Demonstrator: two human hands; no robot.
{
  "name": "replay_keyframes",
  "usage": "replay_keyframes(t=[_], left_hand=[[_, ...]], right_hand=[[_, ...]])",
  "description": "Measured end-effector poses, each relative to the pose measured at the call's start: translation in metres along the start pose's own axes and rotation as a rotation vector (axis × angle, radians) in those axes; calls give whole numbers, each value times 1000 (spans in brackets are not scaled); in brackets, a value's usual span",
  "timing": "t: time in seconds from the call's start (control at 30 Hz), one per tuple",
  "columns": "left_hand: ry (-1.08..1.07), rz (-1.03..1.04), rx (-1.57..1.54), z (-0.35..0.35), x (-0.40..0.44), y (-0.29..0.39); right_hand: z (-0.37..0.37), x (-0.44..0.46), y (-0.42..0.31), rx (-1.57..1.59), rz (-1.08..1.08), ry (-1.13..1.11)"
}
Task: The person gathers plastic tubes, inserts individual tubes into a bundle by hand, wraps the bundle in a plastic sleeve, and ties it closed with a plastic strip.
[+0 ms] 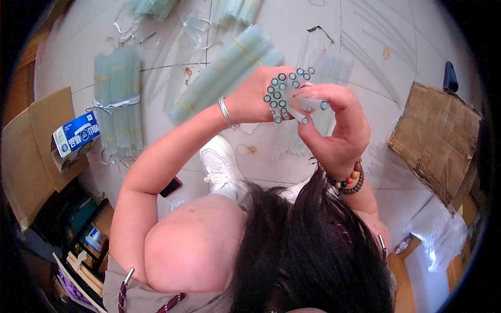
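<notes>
My left hand, with silver bangles at the wrist, is wrapped round a bunch of thin clear tubes. Their round, greenish open ends face up toward me. From the other side, my right hand, wearing beaded bracelets, has its thumb and fingers closed on the same bunch. Near its fingertips, a couple of tubes stick out at an angle from the others. The lower part of the bunch is hidden behind my hands. Whether the tubes are glass or plastic, I cannot tell.
Tied tube bundles lie on the tiled floor beyond my left hand, and another stack is at the left. Loose tubes are spread behind my hands. A blue-and-white box stands left; flattened cardboard lies right. My hair hangs in front.
</notes>
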State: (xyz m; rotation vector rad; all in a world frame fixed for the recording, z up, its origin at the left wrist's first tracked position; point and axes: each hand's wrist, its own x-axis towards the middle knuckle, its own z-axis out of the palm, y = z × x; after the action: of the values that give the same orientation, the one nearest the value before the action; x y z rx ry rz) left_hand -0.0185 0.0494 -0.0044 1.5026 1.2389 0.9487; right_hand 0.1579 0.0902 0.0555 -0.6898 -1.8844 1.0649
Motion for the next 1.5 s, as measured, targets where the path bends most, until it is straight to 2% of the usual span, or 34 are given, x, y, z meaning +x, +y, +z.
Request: replay_keyframes(t=[0.17, 0.27, 0.47, 0.53, 0.57, 0.67, 0.77, 0.87, 1.07, 1.27, 1.37, 1.5], left_hand=[[33, 53, -2, -3, -3, 2], [-2, -64, -89, -6, -7, 8], [81, 15, -151, 1, -12, -3], [109, 68, -65, 3, -12, -6], [123, 94, -22, 4, -11, -7], [95, -5, -61, 3, -12, -2], [128, 126, 66, 5, -11, -8], [114, -11, -55, 5, -12, 0], [111, -59, -148, 4, -11, 7], [93, -44, -91, 3, -9, 5], [93, -40, -277, 3, -11, 3], [85, -58, -142, 2, -11, 1]], right_hand=[[0, -8, -1, -14, 82, 0], [0, -8, -4, -36, 84, -2], [5, -15, 1, 16, 22, 52], [12, -16, -1, 123, 64, 121], [11, -18, 1, 70, 22, 111], [7, -19, 6, -42, -57, 86], [7, -15, 0, -31, -42, 65], [5, -10, -4, 25, -41, 19], [7, -10, 1, 45, -15, -29], [2, -11, 2, -9, 8, -98], [4, -14, 5, 43, 39, -89], [10, -19, 11, 132, 88, -45]])
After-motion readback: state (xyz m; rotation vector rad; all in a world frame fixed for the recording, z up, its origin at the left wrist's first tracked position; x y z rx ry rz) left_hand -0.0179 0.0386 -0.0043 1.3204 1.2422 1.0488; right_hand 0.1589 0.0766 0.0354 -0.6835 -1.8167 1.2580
